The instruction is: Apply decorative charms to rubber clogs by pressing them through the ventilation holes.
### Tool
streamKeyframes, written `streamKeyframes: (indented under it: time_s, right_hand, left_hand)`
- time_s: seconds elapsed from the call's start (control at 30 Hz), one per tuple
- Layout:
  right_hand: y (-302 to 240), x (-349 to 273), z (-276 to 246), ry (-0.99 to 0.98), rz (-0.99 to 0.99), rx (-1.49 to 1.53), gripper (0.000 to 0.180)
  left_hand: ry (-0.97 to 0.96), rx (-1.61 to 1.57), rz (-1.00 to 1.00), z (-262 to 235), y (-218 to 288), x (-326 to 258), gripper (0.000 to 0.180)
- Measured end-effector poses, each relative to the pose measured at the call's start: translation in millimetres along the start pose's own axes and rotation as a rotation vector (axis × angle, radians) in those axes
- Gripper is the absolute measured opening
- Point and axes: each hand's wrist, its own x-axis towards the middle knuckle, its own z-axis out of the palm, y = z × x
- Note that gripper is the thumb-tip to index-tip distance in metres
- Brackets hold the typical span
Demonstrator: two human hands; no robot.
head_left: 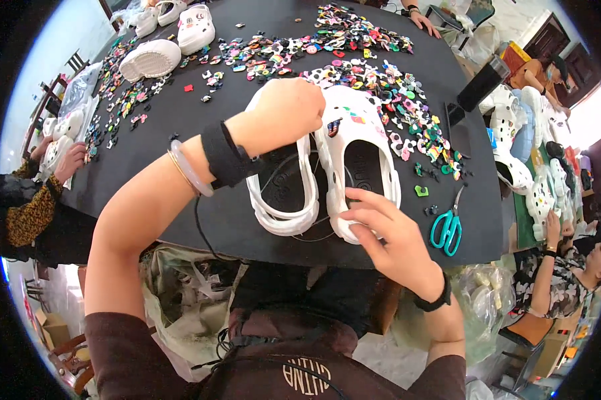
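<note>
Two white clogs lie side by side before me, heels toward me. My left hand [290, 107] is closed in a fist over the toe of the left clog [286, 225], beside the other one's toe; whatever its fingers hold is hidden. On the toe of the right clog [374, 130] sit several small colourful shoe charms [354, 119]. My right hand [390, 233] rests at that clog's heel, with fingers apart and their tips touching its rim. A thin cable loop [324, 235] shows around and beneath the clogs.
Loose charms [407, 100] cover much of the dark table [187, 120]. Teal-handled scissors [447, 230] lie right of my right hand. A black cylinder [484, 83] stands at the right edge. More white clogs [152, 60] lie far left. Co-workers' hands [70, 162] handle clogs at both sides.
</note>
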Motion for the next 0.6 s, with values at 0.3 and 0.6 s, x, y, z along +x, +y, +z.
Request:
streamKeyframes:
  time_s: [0.3,0.6]
  right_hand:
    - [-25,34,-59,-0.001,0.185,-0.086,0.009]
    - [17,117,-37,-0.023,-0.083,-0.301,0.025]
  left_hand:
    - [-0.380,-0.970,-0.441,-17,-37,-1,0.017]
    - [0.076,-0.541,0.115,15,-38,-6,0.015]
